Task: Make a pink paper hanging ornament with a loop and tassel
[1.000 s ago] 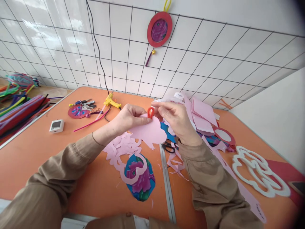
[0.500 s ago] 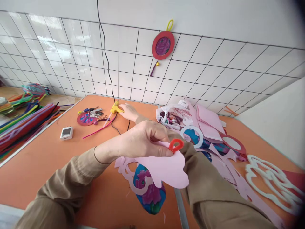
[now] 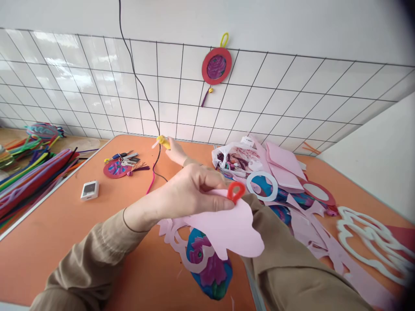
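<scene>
Paper cut-out (image 3: 238, 231), pink and lobed, hangs above the orange table (image 3: 81, 233) in the head view, pinched by the left hand (image 3: 189, 190) at the foot of a red loop (image 3: 241, 190). Near the table's far edge, the right hand (image 3: 177, 153) is closed around a yellow glue gun (image 3: 165, 142). Gripping the gun seems the step in hand; moving it calls for a steady left pinch and slack in the black cord (image 3: 146, 96). One plastic bag (image 3: 255, 166) gapes, holding dark, small bits too jumbled to name.
</scene>
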